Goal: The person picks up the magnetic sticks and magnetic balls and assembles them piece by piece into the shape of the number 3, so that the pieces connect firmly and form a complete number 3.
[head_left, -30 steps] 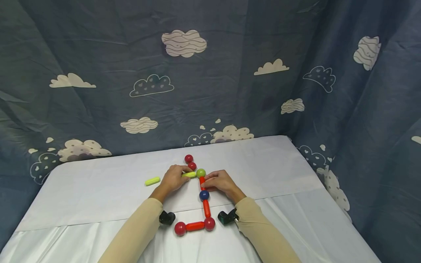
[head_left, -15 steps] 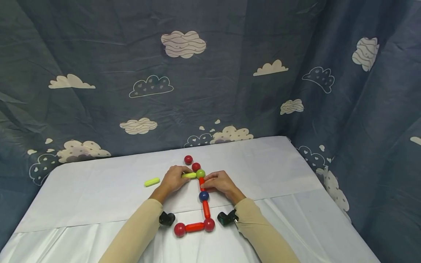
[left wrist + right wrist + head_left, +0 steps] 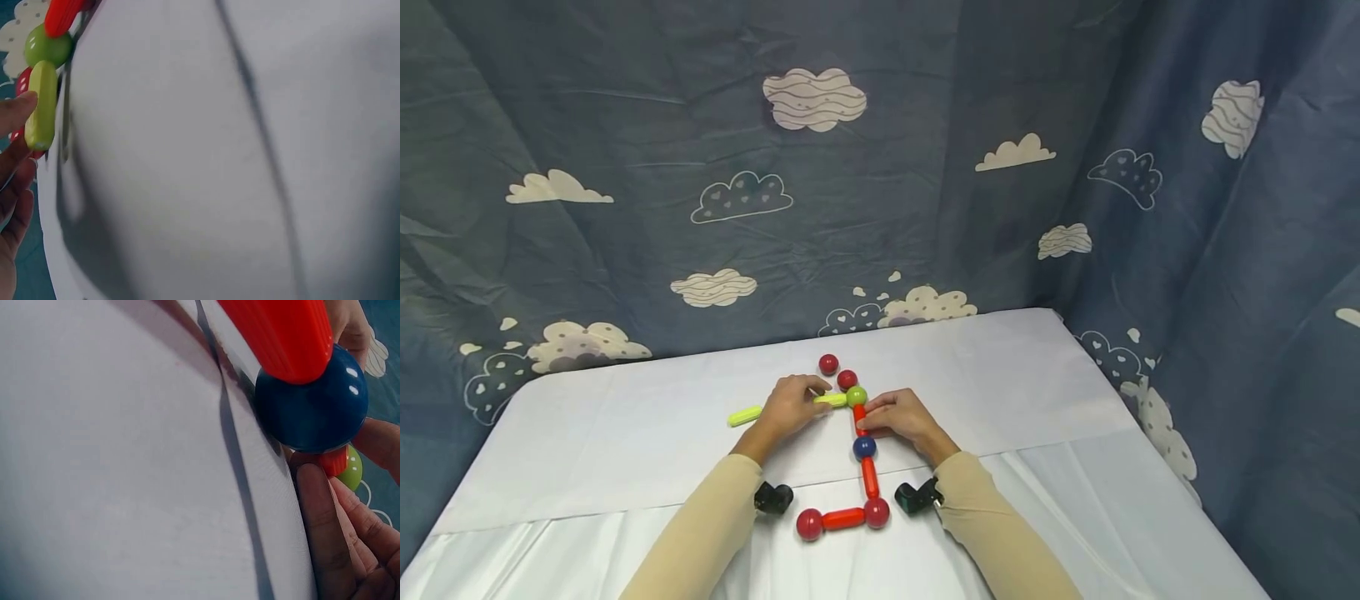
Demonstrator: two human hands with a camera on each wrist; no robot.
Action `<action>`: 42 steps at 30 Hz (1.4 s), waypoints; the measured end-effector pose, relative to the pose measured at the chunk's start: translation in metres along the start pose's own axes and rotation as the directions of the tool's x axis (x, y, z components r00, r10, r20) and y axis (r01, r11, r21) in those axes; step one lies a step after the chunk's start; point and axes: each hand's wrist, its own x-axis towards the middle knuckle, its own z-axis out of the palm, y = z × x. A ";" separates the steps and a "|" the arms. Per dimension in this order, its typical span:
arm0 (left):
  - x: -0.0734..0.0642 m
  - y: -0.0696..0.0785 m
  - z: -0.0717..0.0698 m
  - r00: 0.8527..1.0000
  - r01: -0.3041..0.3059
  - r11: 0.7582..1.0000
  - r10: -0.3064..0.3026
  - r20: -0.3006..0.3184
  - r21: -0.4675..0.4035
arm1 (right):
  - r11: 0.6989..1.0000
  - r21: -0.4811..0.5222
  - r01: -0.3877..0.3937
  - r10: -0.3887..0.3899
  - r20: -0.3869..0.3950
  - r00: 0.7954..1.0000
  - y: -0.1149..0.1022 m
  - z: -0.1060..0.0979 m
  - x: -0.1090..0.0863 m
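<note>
Head view: left hand [image 3: 787, 407] pinching the yellow-green stick [image 3: 832, 400], fingers closed on its near end, the far end meeting the green ball [image 3: 857, 396] from nine o'clock. Right hand [image 3: 901, 417] curled round the upper red stick [image 3: 859, 416], just at three o'clock of it, bracing the column that runs down through the blue ball [image 3: 864, 447] to the red corner ball [image 3: 877, 512]. Best done by keeping that brace firm and the stick flat on the white tablecloth [image 3: 1037, 392], pressing it square into the ball's side before letting go. Worth minding the small red ball [image 3: 847, 379] at eleven o'clock of the green one, seemingly touching it, though hard to tell from here. Left wrist view: fingertips [image 3: 15, 112] laid along the stick's side, stick and ball in contact. A spare yellow-green stick [image 3: 744, 415] lying at nine o'clock, partly behind the left hand.
</note>
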 end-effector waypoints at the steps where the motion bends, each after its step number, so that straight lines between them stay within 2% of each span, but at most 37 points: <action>1: 0.001 -0.002 -0.003 1.000 0.000 1.000 0.000 -0.008 -0.021 | 1.000 -0.005 -0.001 0.001 0.001 1.000 -0.001 0.000 0.000; 6: 0.011 -0.006 -0.017 0.998 0.005 0.992 -0.012 -0.055 -0.125 | 0.999 -0.026 -0.024 0.024 -0.011 1.000 -0.005 0.001 0.001; 9: 0.019 -0.002 -0.019 0.996 0.037 0.984 -0.051 -0.079 -0.176 | 0.999 -0.020 -0.025 0.025 -0.004 1.000 -0.004 0.001 0.001; 11: 0.027 0.002 -0.016 0.995 0.054 0.981 -0.068 -0.072 -0.185 | 0.999 -0.015 -0.035 0.034 -0.006 0.999 -0.002 -0.001 -0.001; 13: 0.035 0.007 -0.013 0.995 0.072 0.981 -0.083 -0.057 -0.178 | 0.999 -0.013 -0.034 0.034 -0.012 0.999 0.001 -0.003 -0.003; 16: 0.046 0.012 -0.010 0.997 0.060 0.990 -0.065 -0.034 -0.131 | 0.999 -0.009 -0.045 0.045 -0.032 0.998 0.003 -0.005 -0.005; 21: 0.056 0.014 -0.009 0.996 0.086 0.993 -0.086 0.000 -0.076 | 1.000 -0.001 -0.019 0.019 -0.012 1.000 0.003 -0.003 -0.003; 25: 0.058 0.010 -0.008 0.991 0.131 0.989 -0.129 0.033 -0.071 | 1.000 0.013 -0.002 0.002 0.005 1.000 0.002 0.000 0.000; 30: 0.055 0.006 -0.010 0.987 0.161 0.983 -0.159 0.022 -0.090 | 1.000 0.021 0.008 -0.008 0.012 1.000 0.000 0.002 0.000; 39: 0.044 -0.006 -0.019 0.991 0.132 0.988 -0.133 -0.005 -0.082 | 1.000 -0.006 0.006 -0.006 -0.004 1.000 -0.001 0.002 -0.002; 42: 0.039 -0.012 -0.023 0.992 0.127 0.986 -0.128 -0.003 -0.109 | 1.000 -0.014 0.003 -0.003 -0.015 1.000 0.000 0.002 -0.002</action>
